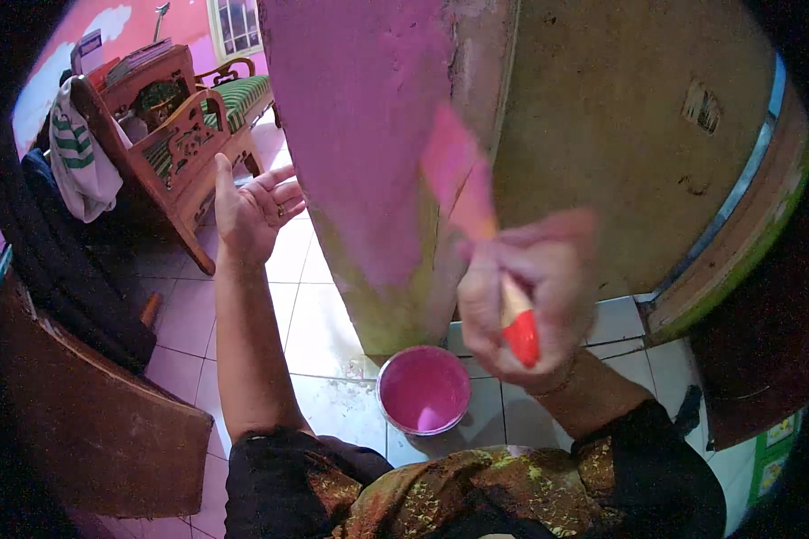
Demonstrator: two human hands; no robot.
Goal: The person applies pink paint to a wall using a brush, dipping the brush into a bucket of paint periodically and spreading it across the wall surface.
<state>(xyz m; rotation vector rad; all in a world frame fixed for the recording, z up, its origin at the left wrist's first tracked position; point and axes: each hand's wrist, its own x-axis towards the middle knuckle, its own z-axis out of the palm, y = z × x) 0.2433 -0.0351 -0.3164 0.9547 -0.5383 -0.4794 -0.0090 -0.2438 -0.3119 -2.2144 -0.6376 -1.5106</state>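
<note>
My right hand (526, 296), blurred by motion, grips a paintbrush (463, 184) with pink paint on its broad head and a red-tipped wooden handle. The brush head is raised at the right part of the pink-painted pillar (360, 108), whose lower part shows olive green; whether it touches is unclear. My left hand (252, 211) is open, palm turned up, fingers beside the pillar's left edge. On the white tiles at the pillar's foot stands a bucket (422, 391) with pink paint inside.
A brown door or panel (629, 153) adjoins the pillar on the right. At back left are a carved wooden bench (175, 166) with a draped white cloth (85, 171), and a green striped seat (238, 99). A brown board (108, 449) stands near me on the left, by dark fabric.
</note>
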